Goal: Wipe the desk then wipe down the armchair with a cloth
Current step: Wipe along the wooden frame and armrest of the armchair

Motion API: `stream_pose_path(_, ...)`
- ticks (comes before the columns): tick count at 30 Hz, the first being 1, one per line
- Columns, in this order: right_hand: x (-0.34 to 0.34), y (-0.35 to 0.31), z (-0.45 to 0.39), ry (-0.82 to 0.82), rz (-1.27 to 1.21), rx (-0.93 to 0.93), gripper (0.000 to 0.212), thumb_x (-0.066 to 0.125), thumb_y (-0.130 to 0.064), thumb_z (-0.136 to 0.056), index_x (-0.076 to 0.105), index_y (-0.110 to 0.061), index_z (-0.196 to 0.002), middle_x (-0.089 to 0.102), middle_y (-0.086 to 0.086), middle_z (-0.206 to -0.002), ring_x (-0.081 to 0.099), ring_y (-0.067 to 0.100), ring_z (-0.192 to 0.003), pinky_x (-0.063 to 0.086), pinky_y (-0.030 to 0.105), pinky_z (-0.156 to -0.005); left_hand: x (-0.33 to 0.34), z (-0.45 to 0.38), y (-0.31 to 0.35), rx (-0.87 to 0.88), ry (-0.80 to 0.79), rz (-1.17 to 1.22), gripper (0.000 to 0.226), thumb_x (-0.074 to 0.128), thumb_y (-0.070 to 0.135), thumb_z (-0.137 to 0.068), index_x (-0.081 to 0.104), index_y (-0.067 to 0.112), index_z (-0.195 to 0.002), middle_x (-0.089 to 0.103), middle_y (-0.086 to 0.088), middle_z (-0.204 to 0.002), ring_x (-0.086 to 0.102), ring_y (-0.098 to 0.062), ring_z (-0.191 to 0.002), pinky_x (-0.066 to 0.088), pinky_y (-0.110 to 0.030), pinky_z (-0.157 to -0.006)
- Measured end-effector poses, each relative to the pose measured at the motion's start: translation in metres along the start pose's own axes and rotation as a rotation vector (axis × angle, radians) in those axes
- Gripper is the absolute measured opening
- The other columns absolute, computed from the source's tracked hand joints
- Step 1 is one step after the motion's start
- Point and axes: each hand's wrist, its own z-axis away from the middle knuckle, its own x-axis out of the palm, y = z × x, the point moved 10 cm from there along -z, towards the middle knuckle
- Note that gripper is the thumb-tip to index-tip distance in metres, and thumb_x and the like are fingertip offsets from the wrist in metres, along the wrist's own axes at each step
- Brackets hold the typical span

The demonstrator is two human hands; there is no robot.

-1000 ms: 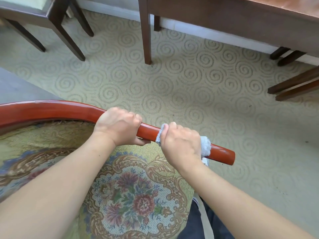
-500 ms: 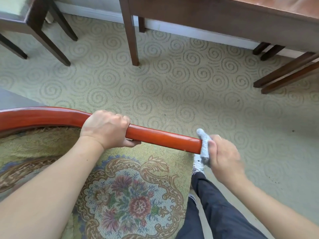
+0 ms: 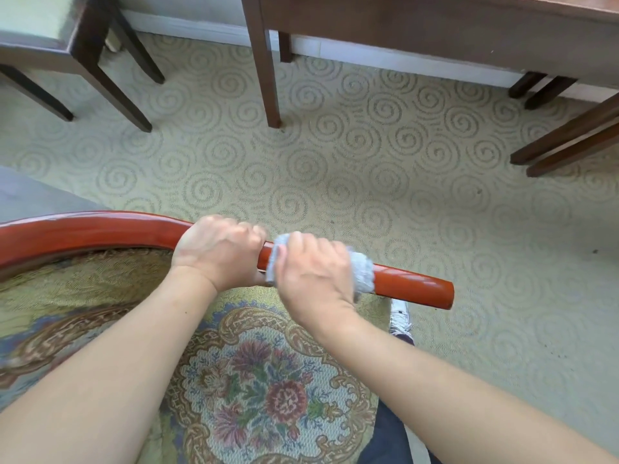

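Left hand (image 3: pixel 217 251) clenched round red armrest (image 3: pixel 412 288); right hand (image 3: pixel 313 269) wrapped over grey cloth (image 3: pixel 361 274) just beside it. Risk: cloth bunching, skipping the rail's underside, or sliding off its free end.

Armchair (image 3: pixel 261 396): sitting on the carpet, its seat showing a woven floral medallion in reds, greens and gold.
Armrest (image 3: pixel 412 285): glossy red-brown wood, curving in from the left and running down to a blunt end at the right.
Cloth (image 3: pixel 361 272): pale blue-grey, fuzzy, wrapping around the armrest partway along, bunching out on either side of the grip.
Desk (image 3: pixel 435 25): dark wood, standing against the far wall.
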Motion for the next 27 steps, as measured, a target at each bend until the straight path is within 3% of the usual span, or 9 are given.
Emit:
stream_pose_path(3, -0.001, -0.013, -0.007, -0.007, -0.045, -0.059, 0.037, 0.035, -0.038, -0.098, 0.061, -0.017, -0.081, 0.065, 0.002, -0.072, 0.063, 0.025, -0.066, 0.044, 0.036, -0.066, -0.002, -0.001, 0.0, 0.0, 0.006, 0.052, 0.039, 0.039, 0.037, -0.079, 0.057, 0.01, -0.059, 0.063, -0.011, -0.053, 0.062, -0.029, -0.043, 0.045, -0.029, -0.049)
stream_pose_path(7, -0.01, 0.048, 0.019, -0.037, -0.03, -0.185, 0.036, 0.035, -0.04, -0.099, 0.059, -0.016, -0.087, 0.061, 0.005, -0.073, 0.059, 0.029, -0.064, 0.043, 0.038, -0.064, 0.003, 0.001, 0.001, 0.009, -0.047, -0.044, 0.064, 0.064, 0.079, -0.062, 0.06, 0.016, -0.063, 0.067, -0.003, -0.058, 0.065, -0.024, -0.051, 0.036, -0.027, -0.052)
stream_pose_path(9, -0.019, 0.106, 0.035, 0.009, -0.044, -0.117, 0.034, 0.033, -0.037, -0.099, 0.055, -0.014, -0.089, 0.057, 0.005, -0.072, 0.055, 0.031, -0.063, 0.04, 0.038, -0.06, 0.001, 0.0, -0.001, -0.009, -0.035, -0.038, 0.068, 0.071, 0.08, -0.054, 0.06, 0.013, -0.059, 0.063, -0.005, -0.053, 0.062, -0.026, -0.046, 0.042, -0.028, -0.05)
stream_pose_path(13, -0.002, 0.188, 0.06, -0.06, -0.273, 0.237, 0.06, 0.01, -0.044, -0.099, 0.059, -0.011, -0.088, 0.058, 0.007, -0.076, 0.053, 0.035, -0.076, 0.04, 0.044, -0.075, -0.004, 0.0, 0.001, -0.015, -0.03, -0.012, 0.068, 0.072, 0.081, -0.052, 0.059, 0.014, -0.057, 0.061, -0.003, -0.05, 0.061, -0.024, -0.043, 0.04, -0.026, -0.049)
stream_pose_path(15, -0.006, 0.178, 0.058, 0.003, -0.216, 0.311, 0.06, 0.011, -0.041, -0.098, 0.06, -0.009, -0.084, 0.058, 0.008, -0.074, 0.053, 0.035, -0.074, 0.04, 0.045, -0.077, -0.002, 0.0, 0.001, -0.006, -0.047, -0.026, 0.068, 0.072, 0.081, -0.053, 0.059, 0.015, -0.057, 0.062, -0.003, -0.051, 0.061, -0.023, -0.044, 0.038, -0.025, -0.05)
stream_pose_path(18, -0.021, 0.113, 0.041, 0.127, -0.059, 0.211, 0.037, 0.031, -0.031, -0.098, 0.053, -0.014, -0.075, 0.055, 0.008, -0.068, 0.051, 0.032, -0.066, 0.033, 0.043, -0.07, -0.003, 0.001, 0.001, 0.0, -0.054, -0.021, 0.068, 0.069, 0.082, -0.055, 0.061, 0.014, -0.059, 0.064, -0.003, -0.053, 0.062, -0.024, -0.045, 0.038, -0.025, -0.05)
stream_pose_path(21, -0.005, 0.032, 0.008, 0.028, -0.032, 0.112, 0.032, 0.034, -0.034, -0.098, 0.055, -0.02, -0.078, 0.062, 0.004, -0.071, 0.06, 0.029, -0.069, 0.036, 0.041, -0.071, -0.005, 0.001, -0.001, -0.027, -0.035, 0.034, 0.061, 0.067, 0.071, -0.066, 0.06, 0.012, -0.056, 0.064, -0.008, -0.052, 0.062, -0.028, -0.043, 0.041, -0.026, -0.05)
stream_pose_path(24, 0.004, -0.015, -0.011, -0.049, -0.113, 0.082, 0.04, 0.026, -0.034, -0.098, 0.06, -0.018, -0.083, 0.068, 0.003, -0.077, 0.065, 0.028, -0.075, 0.04, 0.039, -0.074, -0.009, 0.001, -0.001, -0.03, -0.011, 0.11, 0.042, 0.042, 0.041, -0.079, 0.058, 0.011, -0.054, 0.063, -0.012, -0.051, 0.062, -0.031, -0.043, 0.044, -0.028, -0.049)
stream_pose_path(27, 0.004, -0.008, 0.002, -0.098, -0.138, -0.142, 0.039, 0.029, -0.035, -0.1, 0.061, -0.014, -0.091, 0.066, 0.006, -0.084, 0.063, 0.03, -0.078, 0.039, 0.04, -0.074, -0.007, 0.001, 0.001, 0.005, -0.006, 0.05, 0.048, 0.051, 0.056, -0.079, 0.061, 0.014, -0.058, 0.066, -0.009, -0.056, 0.065, -0.029, -0.048, 0.036, -0.026, -0.051)
